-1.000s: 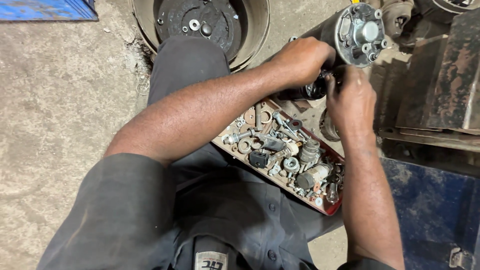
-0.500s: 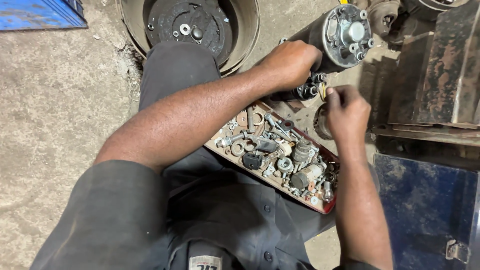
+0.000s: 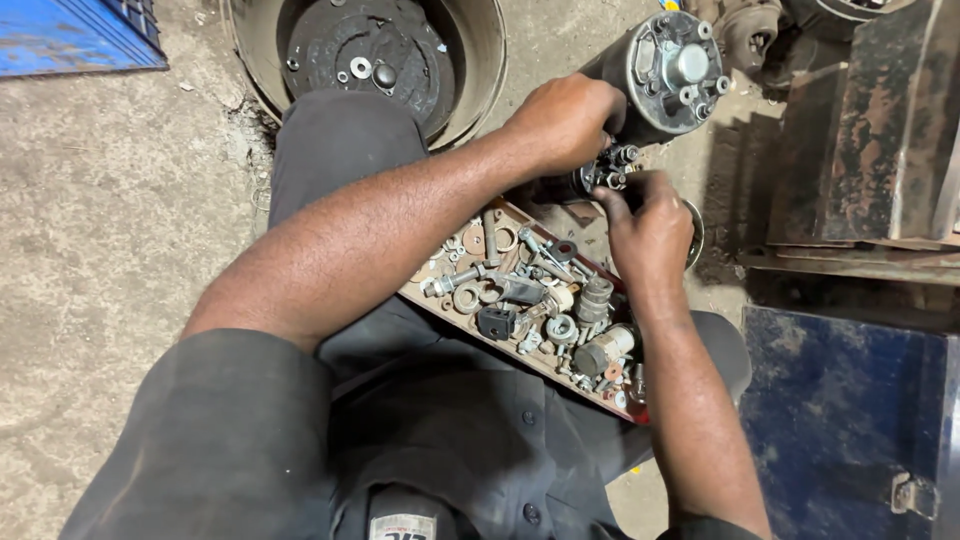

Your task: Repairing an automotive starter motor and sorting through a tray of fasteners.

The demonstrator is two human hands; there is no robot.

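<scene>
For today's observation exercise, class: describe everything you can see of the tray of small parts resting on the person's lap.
The tray is shallow, long and rectangular, red along its near rim, lying at a slant across the dark-trousered lap. It is crowded with loose grey and rusty metal hardware: washers, bolts, nuts, bushings, a small cylinder and a black block. The left forearm crosses above its upper end and the right hand hovers over its far edge, beside the starter motor.

A repair workshop: gritty concrete floor, brake drum, tray of loose bolts.
</scene>
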